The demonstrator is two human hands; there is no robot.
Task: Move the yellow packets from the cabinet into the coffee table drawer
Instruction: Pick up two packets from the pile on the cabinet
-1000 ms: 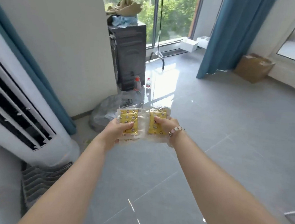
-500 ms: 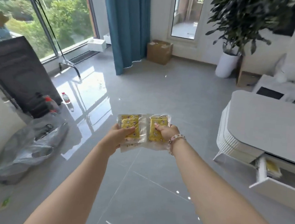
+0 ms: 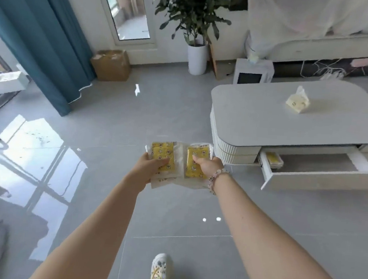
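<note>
Each hand pinches packets, left hand (image 3: 151, 166) and right hand (image 3: 207, 167), yellow packets (image 3: 163, 154) held forward toward the open drawer (image 3: 322, 179) at right.

Yellow packets (image 3: 163, 154) in left hand (image 3: 148, 168) and right hand (image 3: 207, 167) (open drawer (image 3: 321, 181) to the right)

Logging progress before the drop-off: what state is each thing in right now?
coffee table drawer, pulled open, stored packet at its left end.
left hand, grips the left packets.
right hand, grips the right packet.
tissue pack, on the tabletop, a tissue sticking up.
</note>
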